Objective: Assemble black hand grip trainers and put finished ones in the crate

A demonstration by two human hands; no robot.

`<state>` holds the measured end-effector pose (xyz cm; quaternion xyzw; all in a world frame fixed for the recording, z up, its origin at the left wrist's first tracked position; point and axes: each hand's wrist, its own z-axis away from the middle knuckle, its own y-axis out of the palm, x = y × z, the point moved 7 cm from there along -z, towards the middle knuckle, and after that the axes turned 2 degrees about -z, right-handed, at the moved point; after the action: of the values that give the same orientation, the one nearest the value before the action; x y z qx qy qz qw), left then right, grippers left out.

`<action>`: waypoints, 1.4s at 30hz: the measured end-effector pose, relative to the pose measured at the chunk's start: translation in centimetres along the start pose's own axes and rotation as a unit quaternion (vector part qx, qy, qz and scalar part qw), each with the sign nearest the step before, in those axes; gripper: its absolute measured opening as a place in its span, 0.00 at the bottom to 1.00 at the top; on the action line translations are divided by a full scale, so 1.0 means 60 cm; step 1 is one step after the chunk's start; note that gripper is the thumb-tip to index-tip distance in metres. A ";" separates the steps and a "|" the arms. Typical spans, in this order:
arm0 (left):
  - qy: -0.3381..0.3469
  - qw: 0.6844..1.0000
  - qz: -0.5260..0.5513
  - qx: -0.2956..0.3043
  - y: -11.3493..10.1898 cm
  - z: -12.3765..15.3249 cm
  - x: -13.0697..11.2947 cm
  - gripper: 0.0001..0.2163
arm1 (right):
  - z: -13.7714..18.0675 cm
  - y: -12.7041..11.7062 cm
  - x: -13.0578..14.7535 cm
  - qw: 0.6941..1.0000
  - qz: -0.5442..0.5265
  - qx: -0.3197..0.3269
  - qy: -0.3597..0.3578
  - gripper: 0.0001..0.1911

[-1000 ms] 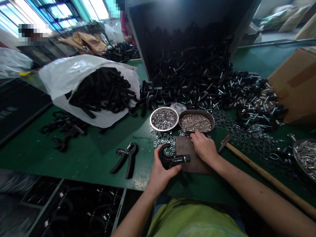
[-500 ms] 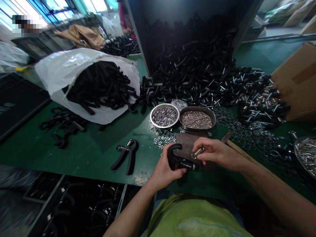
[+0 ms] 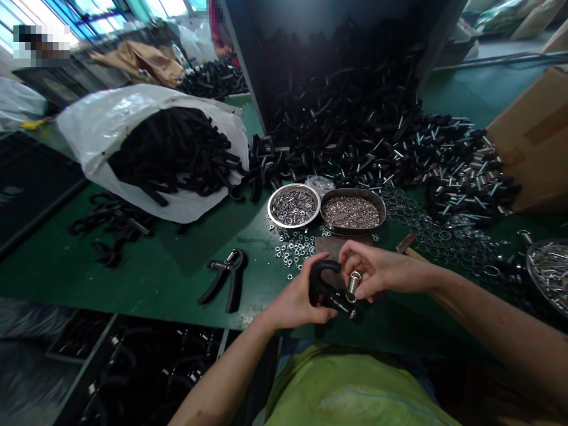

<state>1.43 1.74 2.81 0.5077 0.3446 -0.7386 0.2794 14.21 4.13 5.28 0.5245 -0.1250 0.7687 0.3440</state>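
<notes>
My left hand point(image 3: 296, 302) grips a black curved handle part point(image 3: 326, 288) just above the green table's point(image 3: 168, 272) front edge. My right hand point(image 3: 377, 269) pinches a small metal spring point(image 3: 354, 283) and holds it against that handle. Both hands meet over a dark square mat point(image 3: 337, 248). An assembled black hand gripper point(image 3: 227, 278) lies on the table to the left of my hands.
Two metal dishes stand beyond my hands: one of washers point(image 3: 293, 206), one of small metal bits point(image 3: 352, 211). A white sack of black handles point(image 3: 155, 148), a big black pile point(image 3: 355, 118), a cardboard box point(image 3: 536, 136), a hammer point(image 3: 410, 245) and loose rings point(image 3: 444, 242) surround them.
My right hand left the dish area with a spring and brought it back to the handle. My left hand tilted the handle and drew it slightly nearer.
</notes>
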 end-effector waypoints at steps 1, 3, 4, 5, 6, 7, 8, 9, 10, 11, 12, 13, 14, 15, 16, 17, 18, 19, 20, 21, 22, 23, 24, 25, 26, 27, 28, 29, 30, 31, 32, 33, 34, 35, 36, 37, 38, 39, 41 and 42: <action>0.001 1.000 0.004 0.008 0.002 -0.002 0.003 0.42 | -0.001 0.000 -0.005 1.000 0.000 0.009 0.006 0.25; 0.015 1.000 0.005 0.026 0.008 -0.006 0.004 0.44 | -0.006 0.004 -0.010 1.000 -0.006 0.030 0.005 0.26; 0.024 0.999 0.003 0.034 0.011 -0.008 0.003 0.45 | -0.009 0.005 -0.010 0.999 -0.018 0.033 -0.003 0.26; 0.033 0.999 0.003 0.042 0.013 -0.010 0.002 0.46 | -0.012 0.005 -0.010 0.999 -0.034 0.031 -0.014 0.25; 0.043 0.998 0.005 0.049 0.015 -0.012 0.001 0.48 | -0.015 0.005 -0.010 0.998 -0.054 0.025 -0.025 0.25; 0.053 0.997 0.009 0.056 0.017 -0.013 -0.001 0.49 | -0.018 0.006 -0.011 0.997 -0.073 0.020 -0.032 0.24; 0.062 0.996 0.014 0.061 0.019 -0.013 -0.003 0.50 | -0.020 0.006 -0.013 0.995 -0.091 0.016 -0.038 0.24; 0.071 0.996 0.021 0.057 0.019 -0.013 -0.005 0.51 | -0.021 0.006 -0.016 0.993 -0.108 0.009 -0.046 0.24; 0.076 0.996 0.031 0.040 0.017 -0.013 -0.006 0.50 | -0.021 0.004 -0.019 0.990 -0.125 -0.007 -0.061 0.24; 0.074 0.996 0.042 0.011 0.013 -0.014 -0.005 0.49 | -0.021 -0.002 -0.022 0.985 -0.148 -0.036 -0.080 0.24; 0.067 0.996 0.055 -0.028 0.007 -0.013 -0.004 0.48 | -0.019 -0.009 -0.027 0.976 -0.177 -0.075 -0.099 0.24; 0.060 0.993 0.066 -0.071 0.002 -0.012 -0.001 0.46 | -0.017 -0.015 -0.035 0.965 -0.207 -0.115 -0.110 0.24; 0.056 0.989 0.074 -0.111 -0.001 -0.011 0.000 0.44 | -0.015 -0.018 -0.045 0.955 -0.235 -0.147 -0.108 0.24; 0.054 0.985 0.077 -0.142 -0.002 -0.010 0.001 0.42 | -0.013 -0.018 -0.057 0.948 -0.253 -0.170 -0.092 0.22; 0.054 0.983 0.074 -0.161 0.000 -0.009 0.001 0.41 | -0.013 -0.014 -0.068 0.948 -0.253 -0.183 -0.069 0.20; 0.054 0.981 0.065 -0.172 0.003 -0.008 0.001 0.40 | -0.013 -0.009 -0.076 0.954 -0.230 -0.185 -0.046 0.19; 0.050 0.981 0.052 -0.179 0.008 -0.008 0.002 0.40 | -0.013 -0.003 -0.080 0.965 -0.186 -0.183 -0.026 0.19; 0.042 0.981 0.040 -0.183 0.013 -0.008 0.003 0.40 | -0.014 0.002 -0.081 0.975 -0.130 -0.181 -0.015 0.20; 0.032 0.982 0.029 -0.186 0.017 -0.008 0.005 0.40 | -0.013 0.004 -0.078 0.980 -0.068 -0.186 -0.015 0.21; 0.023 0.981 0.023 -0.191 0.021 -0.008 0.007 0.40 | -0.011 0.004 -0.072 0.979 -0.005 -0.201 -0.025 0.19; 0.018 0.980 0.022 -0.199 0.024 -0.007 0.009 0.40 | -0.009 0.002 -0.063 0.973 0.055 -0.221 -0.039 0.17; 0.016 0.978 0.025 -0.207 0.025 -0.005 0.010 0.40 | -0.005 0.001 -0.055 0.962 0.110 -0.244 -0.053 0.14; 0.017 0.977 0.029 -0.212 0.027 -0.004 0.012 0.40 | -0.001 -0.001 -0.047 0.949 0.161 -0.263 -0.064 0.12; 0.021 0.976 0.031 -0.214 0.028 -0.003 0.012 0.40 | 0.001 0.000 -0.040 0.937 0.208 -0.272 -0.068 0.11; 0.028 0.976 0.029 -0.213 0.029 -0.003 0.012 0.40 | 0.003 0.002 -0.037 0.927 0.252 -0.270 -0.063 0.10; 0.036 0.977 0.023 -0.209 0.030 -0.002 0.012 0.39 | 0.004 0.004 -0.035 0.919 0.292 -0.260 -0.053 0.10; 0.044 0.978 0.016 -0.205 0.031 -0.002 0.012 0.39 | 0.004 0.007 -0.034 0.911 0.327 -0.248 -0.044 0.09; 0.050 0.979 0.011 -0.199 0.032 -0.003 0.011 0.39 | 0.005 0.009 -0.032 0.902 0.360 -0.237 -0.036 0.09; 0.054 0.980 0.010 -0.194 0.033 -0.004 0.012 0.39 | 0.006 0.010 -0.030 0.891 0.393 -0.225 -0.029 0.10; 0.054 0.981 0.014 -0.188 0.034 -0.005 0.012 0.39 | 0.007 0.012 -0.028 0.880 0.422 -0.217 -0.025 0.11; 0.052 0.981 0.024 -0.183 0.036 -0.006 0.014 0.39 | 0.008 0.012 -0.025 0.870 0.446 -0.210 -0.023 0.12; 0.050 0.982 0.037 -0.179 0.038 -0.008 0.015 0.39 | 0.010 0.013 -0.021 0.862 0.464 -0.204 -0.023 0.13; 0.050 0.982 0.046 -0.177 0.040 -0.010 0.015 0.39 | 0.010 0.014 -0.018 0.856 0.477 -0.198 -0.024 0.13; 0.052 0.981 0.051 -0.178 0.041 -0.011 0.015 0.39 | 0.011 0.014 -0.016 0.852 0.485 -0.193 -0.026 0.14; 0.058 0.980 0.051 -0.181 0.041 -0.012 0.013 0.40 | 0.011 0.013 -0.015 0.851 0.489 -0.189 -0.026 0.14; 0.064 0.980 0.047 -0.185 0.041 -0.014 0.012 0.40 | 0.010 0.012 -0.015 0.851 0.491 -0.188 -0.023 0.14; 0.069 0.979 0.041 -0.187 0.040 -0.016 0.010 0.40 | 0.009 0.010 -0.015 0.851 0.491 -0.189 -0.017 0.14; 0.073 0.979 0.035 -0.185 0.040 -0.019 0.008 0.39 | 0.008 0.007 -0.017 0.850 0.489 -0.193 -0.010 0.13; 0.072 0.982 0.030 -0.174 0.041 -0.026 0.007 0.39 | 0.004 0.000 -0.022 0.848 0.489 -0.202 0.003 0.12; 0.069 0.983 0.028 -0.167 0.041 -0.030 0.007 0.38 | 0.002 -0.002 -0.025 0.847 0.491 -0.204 0.007 0.12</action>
<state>4.18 1.65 1.42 0.5127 0.4674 -0.6256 0.3566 14.66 3.56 3.96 0.3075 -0.5174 0.7983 0.0218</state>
